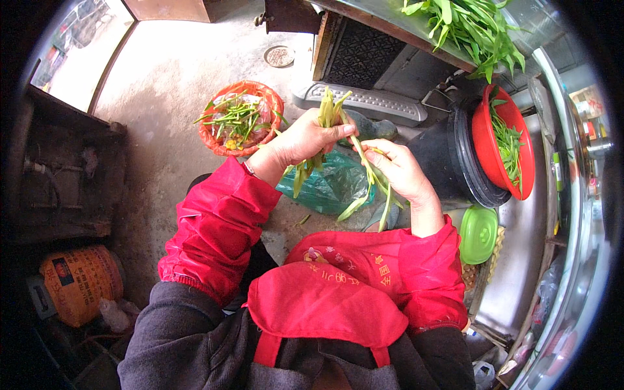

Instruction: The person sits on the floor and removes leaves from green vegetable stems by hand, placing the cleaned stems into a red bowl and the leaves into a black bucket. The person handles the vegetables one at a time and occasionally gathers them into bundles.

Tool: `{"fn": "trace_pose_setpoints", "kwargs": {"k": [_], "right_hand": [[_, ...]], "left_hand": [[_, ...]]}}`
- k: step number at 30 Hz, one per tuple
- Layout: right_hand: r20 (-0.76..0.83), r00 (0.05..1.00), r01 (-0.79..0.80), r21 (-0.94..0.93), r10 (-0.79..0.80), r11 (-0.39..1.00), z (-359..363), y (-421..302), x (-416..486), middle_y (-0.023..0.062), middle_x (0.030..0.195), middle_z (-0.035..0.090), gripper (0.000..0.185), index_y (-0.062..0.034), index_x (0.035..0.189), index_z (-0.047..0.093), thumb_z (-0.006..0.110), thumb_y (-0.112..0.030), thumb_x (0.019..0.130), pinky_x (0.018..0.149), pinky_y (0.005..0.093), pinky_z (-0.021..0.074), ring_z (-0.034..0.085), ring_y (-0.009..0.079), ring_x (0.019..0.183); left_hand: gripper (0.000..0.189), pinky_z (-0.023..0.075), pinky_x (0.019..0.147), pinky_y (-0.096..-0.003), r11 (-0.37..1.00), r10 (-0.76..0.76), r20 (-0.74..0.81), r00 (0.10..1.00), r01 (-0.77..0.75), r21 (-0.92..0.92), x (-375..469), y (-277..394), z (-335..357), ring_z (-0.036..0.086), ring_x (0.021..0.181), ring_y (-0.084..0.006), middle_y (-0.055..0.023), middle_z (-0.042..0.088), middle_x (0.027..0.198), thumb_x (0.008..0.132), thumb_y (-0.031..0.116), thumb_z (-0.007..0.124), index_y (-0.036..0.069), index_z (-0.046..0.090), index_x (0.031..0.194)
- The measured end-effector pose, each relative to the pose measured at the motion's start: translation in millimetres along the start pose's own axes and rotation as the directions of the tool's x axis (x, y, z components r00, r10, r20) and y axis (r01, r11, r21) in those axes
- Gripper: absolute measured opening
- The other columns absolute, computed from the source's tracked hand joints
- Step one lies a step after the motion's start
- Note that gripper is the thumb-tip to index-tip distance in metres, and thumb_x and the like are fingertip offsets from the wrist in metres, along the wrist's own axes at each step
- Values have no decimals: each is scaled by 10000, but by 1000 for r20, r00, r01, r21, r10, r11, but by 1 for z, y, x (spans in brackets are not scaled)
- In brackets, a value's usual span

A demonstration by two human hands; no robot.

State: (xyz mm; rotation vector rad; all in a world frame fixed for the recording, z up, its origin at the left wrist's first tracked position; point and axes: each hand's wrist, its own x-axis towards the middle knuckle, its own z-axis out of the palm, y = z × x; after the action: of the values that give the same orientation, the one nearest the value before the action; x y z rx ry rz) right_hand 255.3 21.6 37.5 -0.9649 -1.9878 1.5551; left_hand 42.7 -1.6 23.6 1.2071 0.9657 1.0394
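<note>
A bunch of pale green leafy stems (pixel 329 109) is clasped in my left hand (pixel 312 136), with leaf ends hanging below the fist. My right hand (pixel 397 165), just to the right, pinches a long leafy stalk (pixel 363 151) whose leaves droop toward my lap. The stalk's upper end runs up to the fingers of my left hand. Beneath both hands, a green plastic bag (pixel 331 185) lies on the floor. Beyond my left wrist stands a basket lined with a red bag (pixel 209 136), holding cut stems and leaves (pixel 239 117).
At right, a red basin (pixel 524 151) with greens sits tilted on a black bucket (pixel 434 151). A green lid (pixel 478 235) is below it. More leafy greens (pixel 468 34) hang over the metal counter's edge. A grey-green gourd (pixel 375 129) lies near a grey ridged step (pixel 365 100).
</note>
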Motion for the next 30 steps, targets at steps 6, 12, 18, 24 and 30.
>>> {"fn": "trace_pose_setpoints", "kwargs": {"k": [6,12,18,24,30], "right_hand": [[14,997,-75,-28,76,997,2,-3,1,-15,853,604,172,7,980,600,553,-125,881,702,212,430,523,55,790],[-100,995,-24,-209,3,978,7,2,1,58,777,622,167,2,945,603,572,-133,852,648,253,450,549,73,732],[-299,952,-16,-266,-67,964,17,6,7,64,653,566,101,12,839,576,565,-79,796,578,263,440,503,79,621],[-165,979,-83,205,118,975,10,3,4,-10,738,544,104,-35,905,548,484,-117,910,582,191,392,481,57,656],[63,989,-146,208,135,967,12,3,-2,1,761,543,192,-19,989,559,459,-172,930,667,197,395,485,66,720]], "left_hand": [[176,337,463,-207,996,-27,55,998,22,91,-2,5,8,404,511,-46,48,466,602,884,230,574,64,627,910],[172,360,486,-213,960,137,116,984,-161,228,1,0,11,424,553,-39,47,514,652,879,223,582,61,630,911],[149,382,490,-219,982,-3,-83,997,18,187,-1,0,20,443,551,-45,41,538,659,859,210,611,63,634,871],[153,367,448,-217,996,-50,-195,979,63,61,-1,6,12,436,497,-46,15,602,669,846,201,624,58,611,793],[194,371,439,-212,995,-19,-268,963,44,88,1,-1,10,437,489,-54,16,591,666,842,245,634,58,613,793]]}}
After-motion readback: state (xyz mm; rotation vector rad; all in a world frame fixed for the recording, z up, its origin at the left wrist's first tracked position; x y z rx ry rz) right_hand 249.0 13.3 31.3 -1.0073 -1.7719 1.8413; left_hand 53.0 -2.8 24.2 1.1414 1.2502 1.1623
